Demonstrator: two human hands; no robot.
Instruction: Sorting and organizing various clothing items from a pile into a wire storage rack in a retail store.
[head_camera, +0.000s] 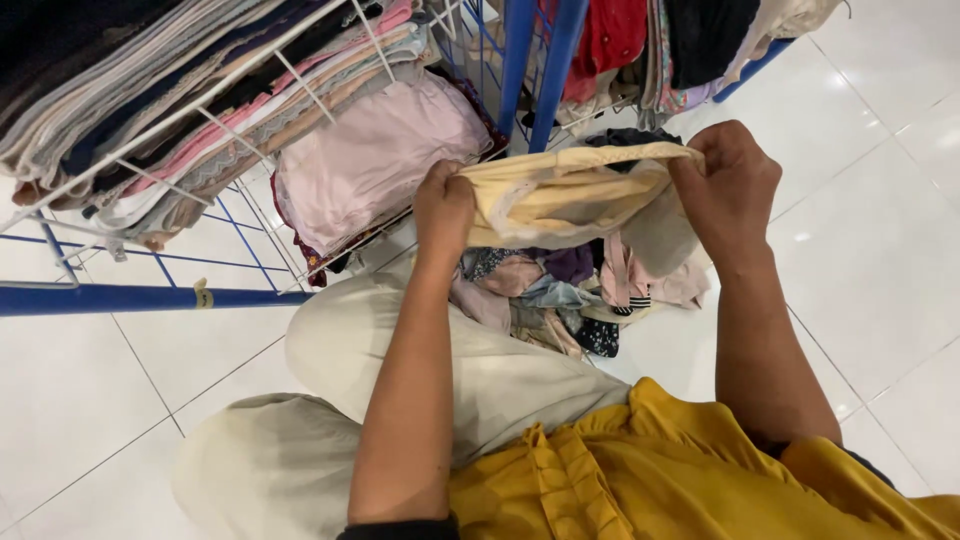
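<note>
White tiled floor (880, 260), blue rack (130, 297); both hands' grip, left hand (443, 208) and right hand (728, 190), pinching yellow cloth (560, 195).

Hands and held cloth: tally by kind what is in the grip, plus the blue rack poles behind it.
Hands gripping: 2, the left hand and the right hand
Pale yellow fabric garment stretched between them: 1
Blue metal upright rack poles: 2
Total: 5

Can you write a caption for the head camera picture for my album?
Left hand and right hand stretch a pale yellow garment above a clothes pile.
</note>
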